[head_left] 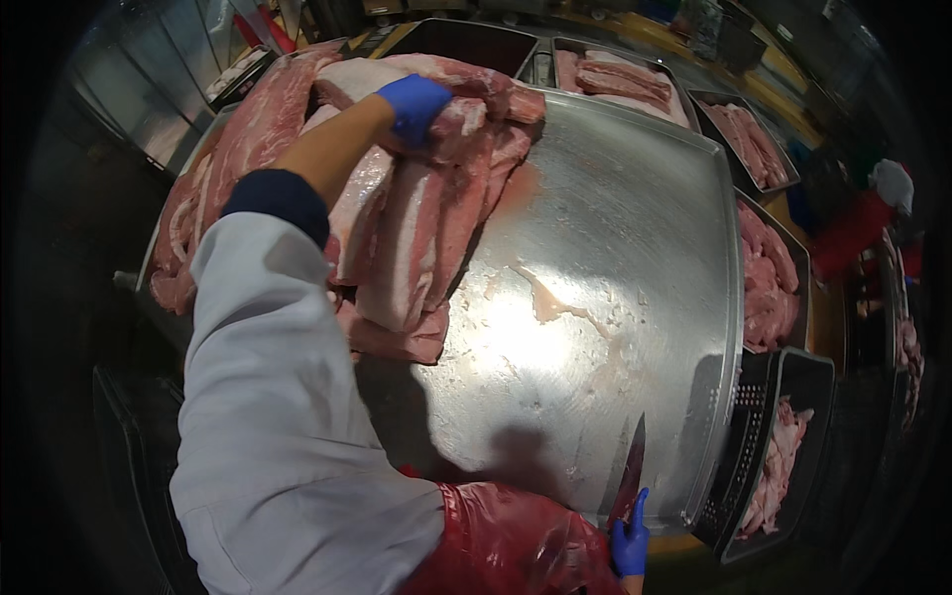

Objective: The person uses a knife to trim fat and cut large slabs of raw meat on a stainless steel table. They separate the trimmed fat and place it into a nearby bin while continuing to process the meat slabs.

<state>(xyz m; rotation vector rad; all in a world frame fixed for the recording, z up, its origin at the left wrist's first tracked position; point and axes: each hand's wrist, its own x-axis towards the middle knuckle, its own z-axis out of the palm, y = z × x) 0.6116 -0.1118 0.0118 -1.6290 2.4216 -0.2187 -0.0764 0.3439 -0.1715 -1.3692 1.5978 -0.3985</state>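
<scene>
My left hand (412, 104), in a blue glove, reaches to the far side of the pile and grips a slab of pork (461, 129) that lies across the top. Its fingertips are partly hidden behind the meat. Under and beside it lie several more long slabs of raw pork (402, 243), pink with pale fat. At the near right edge of the metal table (635, 238), my right hand (630, 543), also blue-gloved, holds a knife (633, 461). Its blade points away from me, apart from the meat.
Scraps of fat (555, 302) lie mid-table. Black trays of pork strips (620, 79) stand along the far edge and the right side. A black perforated crate (793, 382) with pale trimmings stands at the near right. A person in red (858, 223) is at far right.
</scene>
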